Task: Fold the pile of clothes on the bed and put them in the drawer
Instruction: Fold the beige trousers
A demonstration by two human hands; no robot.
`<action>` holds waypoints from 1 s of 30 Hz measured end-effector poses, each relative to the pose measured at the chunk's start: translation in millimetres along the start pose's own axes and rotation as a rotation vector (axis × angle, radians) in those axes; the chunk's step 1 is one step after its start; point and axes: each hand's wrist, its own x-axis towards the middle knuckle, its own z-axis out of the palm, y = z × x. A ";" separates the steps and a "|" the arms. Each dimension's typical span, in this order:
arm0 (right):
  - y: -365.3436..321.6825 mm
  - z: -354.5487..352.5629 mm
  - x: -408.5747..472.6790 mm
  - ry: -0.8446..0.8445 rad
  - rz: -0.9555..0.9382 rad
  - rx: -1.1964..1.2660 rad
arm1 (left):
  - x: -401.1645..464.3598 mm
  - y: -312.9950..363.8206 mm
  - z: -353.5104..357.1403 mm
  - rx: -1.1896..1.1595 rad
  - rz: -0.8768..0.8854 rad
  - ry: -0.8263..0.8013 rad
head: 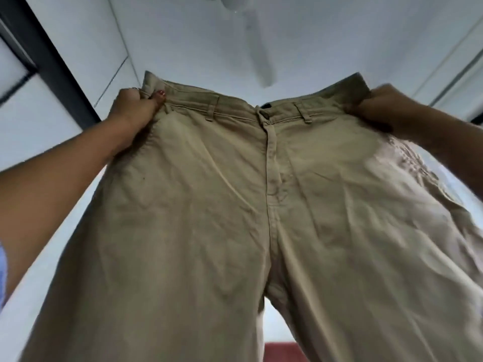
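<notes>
Khaki trousers (235,205) held aloft; each hand grips a waistband corner.

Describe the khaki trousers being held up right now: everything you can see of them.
The khaki trousers are held up spread wide, front facing the camera, legs hanging down out of frame. The fabric looks like a light, creased cotton twill. The waistband shows belt loops, a closed fly placket and a dark fastening at its centre. The left hand pinches one waistband corner and the right hand grips the other. The right-hand side is blurred. Nothing else touches them.
</notes>
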 end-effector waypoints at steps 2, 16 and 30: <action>10.1 7.3 -14.1 -0.119 0.105 0.029 | -10.4 -10.9 -1.1 0.050 0.012 -0.084; 4.6 158.6 -83.1 -0.323 0.273 0.264 | -99.1 -26.0 115.4 0.249 -0.201 -0.446; -15.7 209.0 -143.0 -0.785 0.318 0.415 | -136.0 -34.9 141.2 -0.205 -0.700 -0.811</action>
